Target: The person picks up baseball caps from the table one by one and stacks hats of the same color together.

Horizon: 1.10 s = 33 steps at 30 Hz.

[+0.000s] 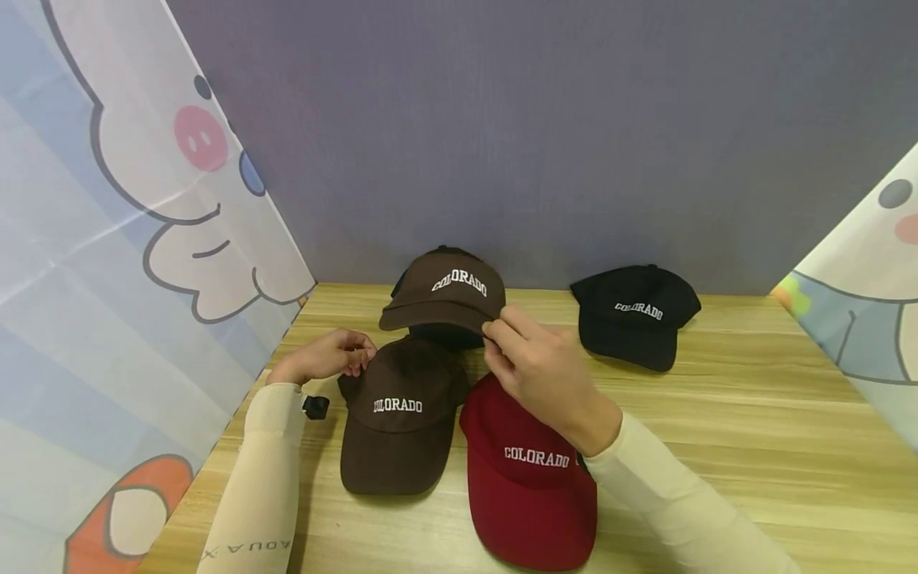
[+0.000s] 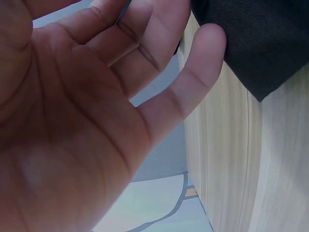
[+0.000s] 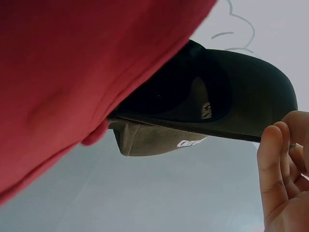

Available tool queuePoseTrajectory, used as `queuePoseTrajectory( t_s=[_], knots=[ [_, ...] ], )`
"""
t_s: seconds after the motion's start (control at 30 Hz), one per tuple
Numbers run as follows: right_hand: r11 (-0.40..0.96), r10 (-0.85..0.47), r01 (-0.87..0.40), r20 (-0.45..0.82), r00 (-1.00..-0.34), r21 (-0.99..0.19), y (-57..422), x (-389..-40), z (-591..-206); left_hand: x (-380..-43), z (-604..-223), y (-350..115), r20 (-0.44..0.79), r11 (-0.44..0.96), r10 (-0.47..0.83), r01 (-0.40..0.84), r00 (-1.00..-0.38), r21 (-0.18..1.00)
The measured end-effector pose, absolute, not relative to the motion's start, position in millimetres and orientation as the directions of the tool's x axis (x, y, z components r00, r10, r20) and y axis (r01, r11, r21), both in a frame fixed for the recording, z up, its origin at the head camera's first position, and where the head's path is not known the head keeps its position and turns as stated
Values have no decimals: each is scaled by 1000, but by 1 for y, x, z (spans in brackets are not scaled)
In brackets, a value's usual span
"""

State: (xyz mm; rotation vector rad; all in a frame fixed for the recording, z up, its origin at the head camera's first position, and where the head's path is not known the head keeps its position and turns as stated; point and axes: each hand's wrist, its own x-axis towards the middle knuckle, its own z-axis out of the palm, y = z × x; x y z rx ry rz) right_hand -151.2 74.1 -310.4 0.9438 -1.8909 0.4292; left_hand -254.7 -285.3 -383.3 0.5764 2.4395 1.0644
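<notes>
I have the right hand (image 1: 538, 359) pinching the brim edge of the upper brown cap (image 1: 459, 288), above a dark cap (image 1: 446, 336) at the table's (image 1: 760, 446) back. My left hand (image 1: 326, 356), loosely bent, sits beside the front brown cap (image 1: 402, 446); I cannot tell whether they touch.

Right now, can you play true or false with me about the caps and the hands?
1. The right hand pinches the upper brown cap by its brim. True.
2. The red cap's brim points at the backdrop. False: the red cap has its brim pointing away from the grey backdrop.
3. The black cap at the far right has white letters. True.
4. The left hand holds the black cap. False: the left hand is beside the lower brown cap.
5. The red cap says COLORADO. True.
</notes>
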Motion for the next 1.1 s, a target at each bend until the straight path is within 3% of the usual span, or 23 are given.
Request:
queuePoseTrajectory(
  t_s=[0.73, 1.1],
  knots=[
    [732, -526, -669, 731, -434, 129, 26, -152, -302, -253, -380, -285, -206, 605, 518, 185, -830, 774],
    [767, -511, -617, 749, -421, 176, 5, -159, -301, -253, -380, -285, -188, 598, 530, 207, -827, 774]
  ],
)
